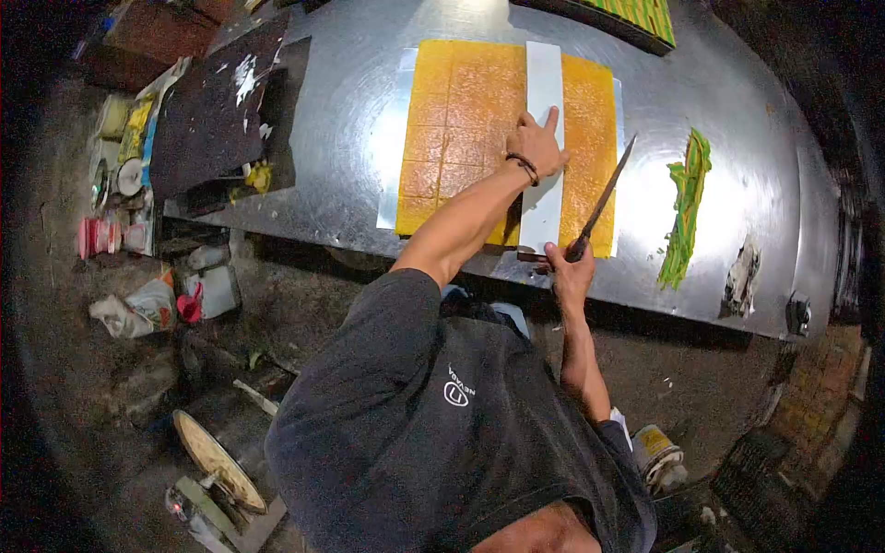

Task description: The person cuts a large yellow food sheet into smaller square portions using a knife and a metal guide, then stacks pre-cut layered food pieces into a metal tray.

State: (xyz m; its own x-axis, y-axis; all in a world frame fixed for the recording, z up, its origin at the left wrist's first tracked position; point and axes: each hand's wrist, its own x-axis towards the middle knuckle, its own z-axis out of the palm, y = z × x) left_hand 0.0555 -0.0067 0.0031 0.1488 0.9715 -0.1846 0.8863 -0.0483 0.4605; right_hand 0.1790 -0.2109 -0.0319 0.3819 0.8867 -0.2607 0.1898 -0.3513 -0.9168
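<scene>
From the head view, here's the orange sheet (484,115), lying flat on the metal table (341,138) right in front of the person, a pale backing (391,147) peeping out on both its sides. A white strip (544,78) runs across the sheet from far edge to near edge, right of its middle, and down on it goes the left hand (539,152): fingers apart, pressing, not gripping, a dark band (523,168) at the wrist. Over at the near edge of the sheet, the right hand (573,276) is wrapped round the handle of the knife (603,198), close by the strip's near end, blade slanting up and away over the sheet's right part. Is it touching? Can't tell from here!

Left of the strip, the sheet carries crossing lines, a neat grid; right of it, no such grid shows. So this looks like the lining-up step, strip as straightedge. The next move calls for a firm left hand, no slip, and the knife's edge brought against the strip for one straight pull.

Round the sheet: green trimmings (687,212) well off to its right, a striped block (636,20) beyond its far right corner, a dark board (217,115) to its left.
</scene>
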